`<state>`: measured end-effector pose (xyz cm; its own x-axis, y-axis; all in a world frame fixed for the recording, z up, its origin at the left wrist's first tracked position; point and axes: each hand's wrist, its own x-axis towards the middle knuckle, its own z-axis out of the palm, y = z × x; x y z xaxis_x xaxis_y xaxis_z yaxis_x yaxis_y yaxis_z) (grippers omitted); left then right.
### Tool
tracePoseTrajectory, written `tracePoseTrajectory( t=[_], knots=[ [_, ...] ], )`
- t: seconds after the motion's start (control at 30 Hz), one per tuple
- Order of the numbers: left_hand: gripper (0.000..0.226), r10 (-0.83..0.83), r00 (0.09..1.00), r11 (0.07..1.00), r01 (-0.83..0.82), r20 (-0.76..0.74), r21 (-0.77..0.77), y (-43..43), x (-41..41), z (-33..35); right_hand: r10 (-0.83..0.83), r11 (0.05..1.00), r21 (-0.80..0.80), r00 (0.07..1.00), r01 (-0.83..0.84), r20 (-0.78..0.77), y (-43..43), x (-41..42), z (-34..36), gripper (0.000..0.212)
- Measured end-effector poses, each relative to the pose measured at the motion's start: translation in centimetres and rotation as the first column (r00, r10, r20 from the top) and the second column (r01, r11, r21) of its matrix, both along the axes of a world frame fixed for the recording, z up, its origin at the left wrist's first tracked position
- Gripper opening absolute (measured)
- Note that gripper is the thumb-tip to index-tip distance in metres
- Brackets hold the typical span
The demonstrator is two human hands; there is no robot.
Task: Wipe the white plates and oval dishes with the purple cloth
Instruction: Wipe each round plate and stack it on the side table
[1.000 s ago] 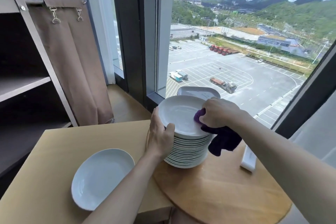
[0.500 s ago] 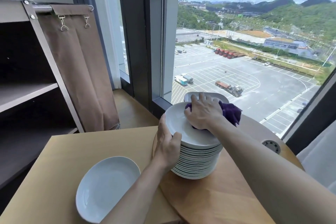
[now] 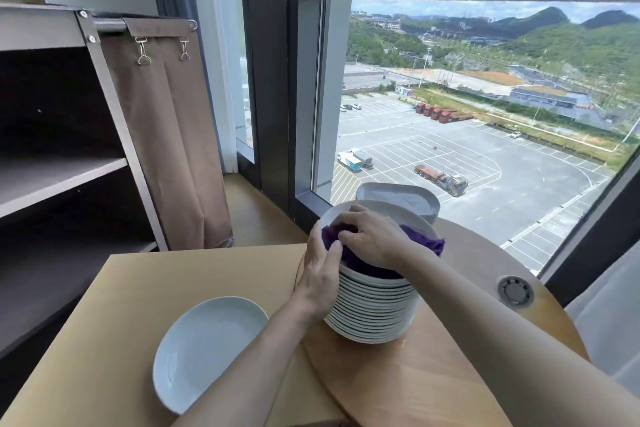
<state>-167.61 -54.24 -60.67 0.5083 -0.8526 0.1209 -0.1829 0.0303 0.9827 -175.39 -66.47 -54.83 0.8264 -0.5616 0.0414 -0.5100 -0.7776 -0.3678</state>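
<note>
Far left: shelf unit [image 3: 69,166], with a brown fabric bag [image 3: 166,149] clipped to its rail. On the square table [image 3: 121,322] I see one white dish [image 3: 207,350] lying alone, apart from the stack. Left hand [image 3: 320,274] clasps the left side of the stack of plates [image 3: 374,312], thumb hooked over the top rim. Purple cloth [image 3: 420,239] lies bunched on the top plate; right hand [image 3: 372,241] bears down on it, fingers curled into the fabric. The stack stands on the round table [image 3: 433,385]. Oval dishes [image 3: 398,199] sit just behind it by the window [image 3: 485,149].
</note>
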Motion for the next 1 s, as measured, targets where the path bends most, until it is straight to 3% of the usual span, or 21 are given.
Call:
tracePoseTrajectory(
  t=[0.1,0.3,0.47,0.7,1.0],
  knots=[
    [0.093,-0.016,1.0,0.996,0.014,0.022,0.093,0.3,-0.2,0.3,0.045,0.998,0.055,0.997,-0.042,-0.057,0.3,-1.3,0.9,0.036],
    [0.068,-0.01,0.991,0.992,-0.007,0.135,0.125,0.3,0.4,-0.4,0.047,0.998,-0.032,0.973,-0.055,-0.228,1.0,-3.5,2.9,0.041],
    [0.072,0.016,0.989,0.995,-0.03,0.146,0.094,0.2,0.4,-0.6,-0.077,0.969,-0.246,0.96,0.009,-0.268,1.0,-4.7,2.9,0.04],
    [0.072,0.059,0.998,0.998,-0.059,0.001,0.001,-0.5,-0.3,-1.5,-0.339,0.892,-0.388,0.913,0.234,-0.228,-3.7,-6.1,1.2,0.031],
    [0.07,0.041,0.998,0.999,-0.042,-0.037,-0.021,-0.9,0.0,-1.6,-0.356,0.805,-0.553,0.92,0.215,-0.161,-5.3,-1.4,-0.8,0.052]
  ],
)
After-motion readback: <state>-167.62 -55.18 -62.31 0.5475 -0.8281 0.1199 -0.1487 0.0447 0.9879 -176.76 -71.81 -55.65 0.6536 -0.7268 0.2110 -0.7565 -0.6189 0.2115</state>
